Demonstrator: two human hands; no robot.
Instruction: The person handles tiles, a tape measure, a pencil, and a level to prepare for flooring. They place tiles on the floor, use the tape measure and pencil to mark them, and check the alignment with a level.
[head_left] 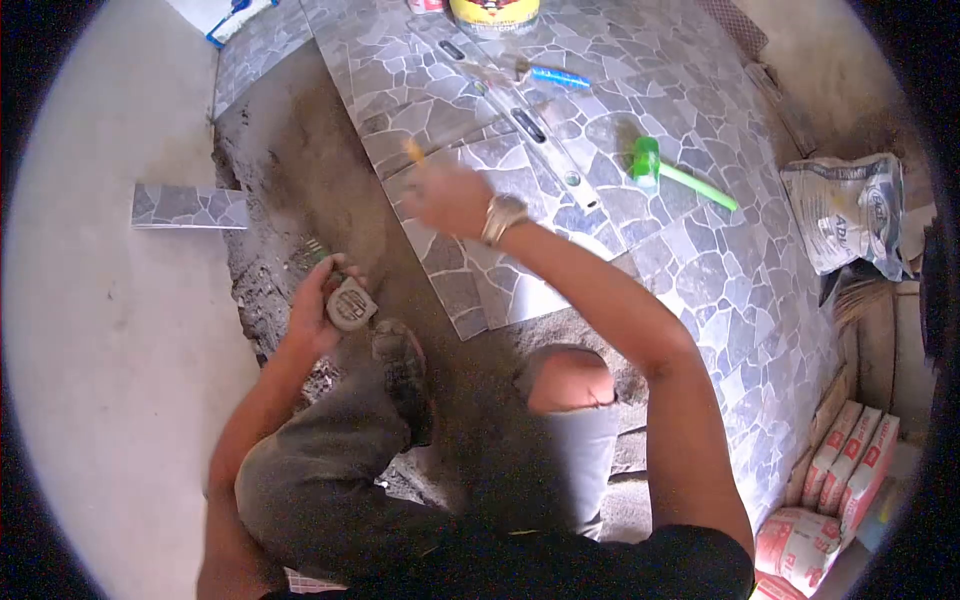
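Note:
My left hand [318, 305] is closed around a grey-white tape measure [350, 304], low over the bare strip of floor. A small green piece with white prongs [318, 248] shows just beyond its fingertips. My right hand [447, 198], smeared by motion and with a watch [503, 217] at the wrist, is over the edge of the laid tiles [450, 290]. From its fingers sticks a slim yellow-orange, pencil-like thing [413, 150]. Beyond that hand, a long spirit level [545, 145] lies across the stone-patterned tiles.
A green mallet [647, 160] and a blue-handled tool [560, 77] rest on the tiles. A bucket [495, 14] stands at the back. A cut tile strip [190, 207] sits at left against the pale wall. Bags [848, 215] and red-white packs [850, 460] line the right.

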